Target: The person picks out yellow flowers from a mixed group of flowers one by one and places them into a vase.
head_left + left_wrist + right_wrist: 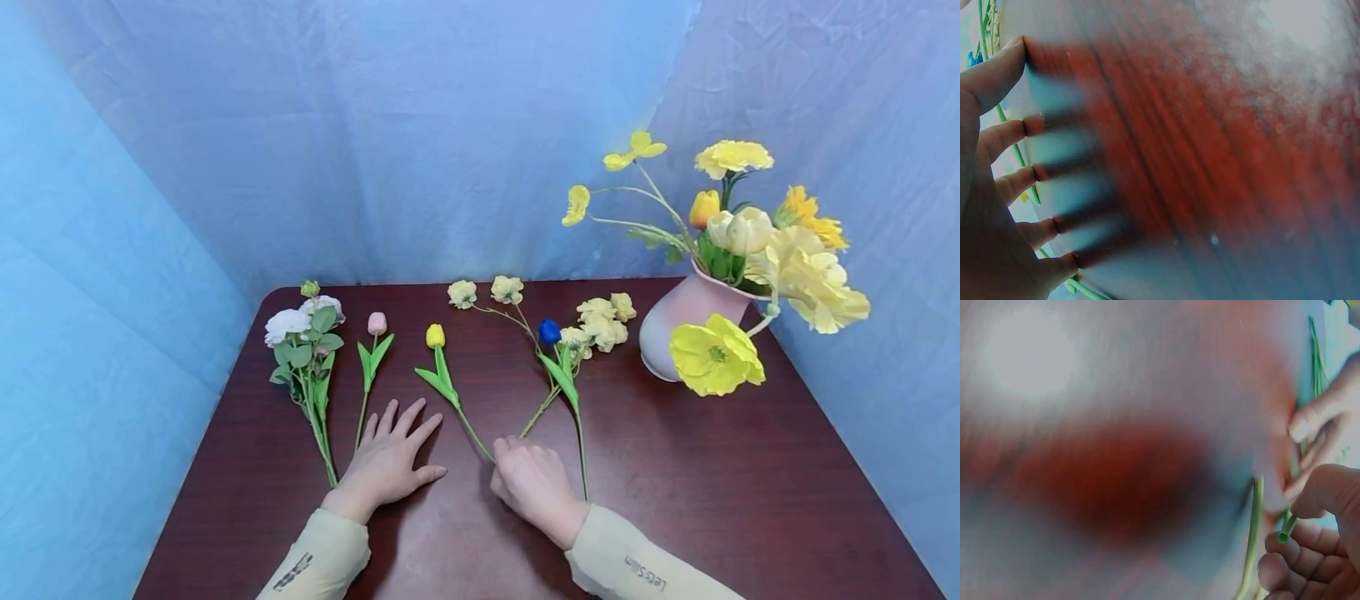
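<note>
In the head view my right hand [534, 483] pinches the yellow tulip [435, 336] low on its stem; the cut stem end [1283, 537] shows between thumb and fingers in the right wrist view. My left hand [390, 462] lies with fingers spread, fingertips at the table, between the yellow tulip and the pink tulip [377, 323]. Just beyond the right hand lies a cream-flowered branch [543, 407], its lower stem reaching the knuckles. A blue tulip [550, 332] lies to the right, its stem running down past that hand's wrist.
White flowers with leafy stems [303, 333] lie at the left of the dark red table [675, 500]. On the right a pink-and-white vase [678, 325] holds several yellow and cream blooms, one large yellow poppy [717, 356] hanging low over the table. Blue cloth [450, 150] surrounds the table.
</note>
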Available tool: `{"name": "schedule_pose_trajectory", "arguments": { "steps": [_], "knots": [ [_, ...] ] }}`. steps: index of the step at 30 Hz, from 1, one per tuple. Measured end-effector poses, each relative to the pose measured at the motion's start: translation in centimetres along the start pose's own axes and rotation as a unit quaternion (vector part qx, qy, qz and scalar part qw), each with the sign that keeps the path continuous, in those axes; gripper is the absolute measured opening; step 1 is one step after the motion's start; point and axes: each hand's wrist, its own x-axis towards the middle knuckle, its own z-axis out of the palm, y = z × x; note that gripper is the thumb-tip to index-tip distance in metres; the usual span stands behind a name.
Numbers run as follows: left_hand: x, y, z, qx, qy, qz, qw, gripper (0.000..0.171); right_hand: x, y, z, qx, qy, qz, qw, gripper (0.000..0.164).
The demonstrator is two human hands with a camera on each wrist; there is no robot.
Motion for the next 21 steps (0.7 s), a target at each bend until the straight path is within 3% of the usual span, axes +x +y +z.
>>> {"name": "schedule_pose_trajectory", "arguments": {
  "steps": [7,16,21],
  "knots": [
    [0.1,-0.1,0.1,0.008,0.000,0.003,1.0000,0.077,-0.7,5.3,-1.7,0.002,0.018,-0.044,0.999,0.021],
    [0.2,0.0,-0.1,0.008,-0.012,-0.004,0.9999,0.077,-2.3,11.5,-3.4,-0.019,-0.042,-0.058,0.997,0.024],
    [0.2,0.0,0.0,0.011,-0.013,-0.004,0.9999,0.077,-2.6,13.7,-3.9,-0.044,-0.047,-0.066,0.996,0.024]
  ]
}}
